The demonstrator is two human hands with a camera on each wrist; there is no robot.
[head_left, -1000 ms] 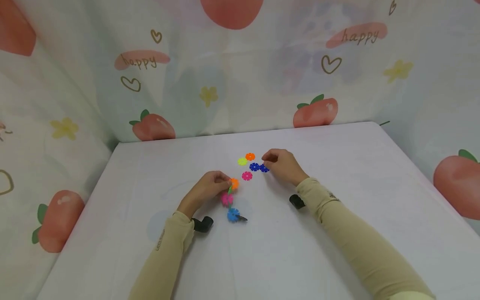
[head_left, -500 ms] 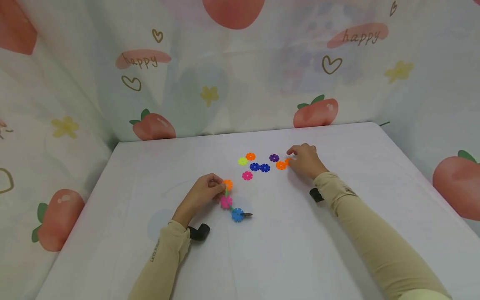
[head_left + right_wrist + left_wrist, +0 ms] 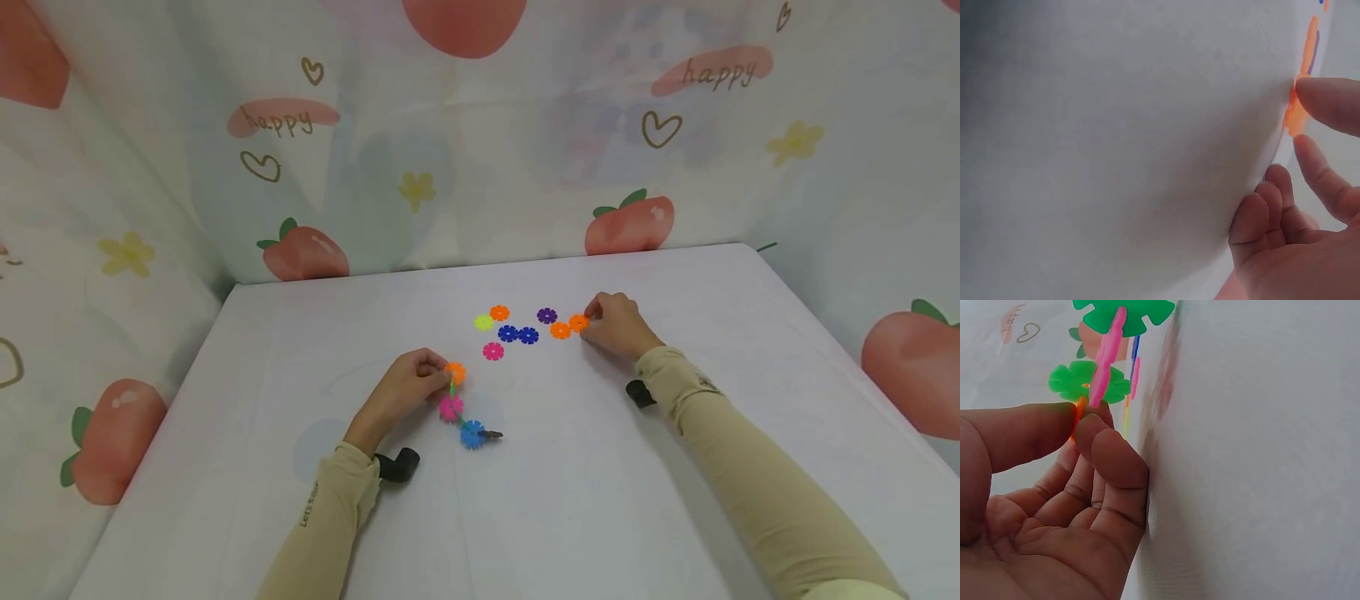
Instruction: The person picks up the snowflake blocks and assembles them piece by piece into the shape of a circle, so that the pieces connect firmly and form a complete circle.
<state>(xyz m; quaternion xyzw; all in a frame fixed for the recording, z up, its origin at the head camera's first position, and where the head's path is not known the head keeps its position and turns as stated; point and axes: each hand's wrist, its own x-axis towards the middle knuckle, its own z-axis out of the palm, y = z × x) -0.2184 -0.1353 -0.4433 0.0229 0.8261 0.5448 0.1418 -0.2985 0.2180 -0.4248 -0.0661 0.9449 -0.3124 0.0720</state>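
Note:
My left hand (image 3: 405,390) pinches an orange snowflake disc (image 3: 455,372) between thumb and fingers. It is one end of a chain of slotted plastic discs. Joined to it are a green disc (image 3: 1063,381), a pink disc (image 3: 451,407), another green disc (image 3: 1125,314), a blue disc (image 3: 472,434) and a dark disc (image 3: 491,434) seen edge-on. At the right, my right hand (image 3: 621,325) has thumb and index finger at the edge of a loose orange disc (image 3: 578,322) on the table; the right wrist view shows the thumb touching it. Its other fingertips rest on the cloth.
Loose discs lie between the hands: orange (image 3: 560,331), purple (image 3: 547,316), two dark blue (image 3: 517,334), pink (image 3: 493,352), yellow (image 3: 483,322) and another orange (image 3: 499,312). A white cloth covers the table (image 3: 540,500); a patterned curtain (image 3: 465,150) hangs behind.
My right hand has moved right from the dark blue discs to the farthest orange disc, uncovering the purple and orange ones. My left hand has shifted slightly left with the chain.

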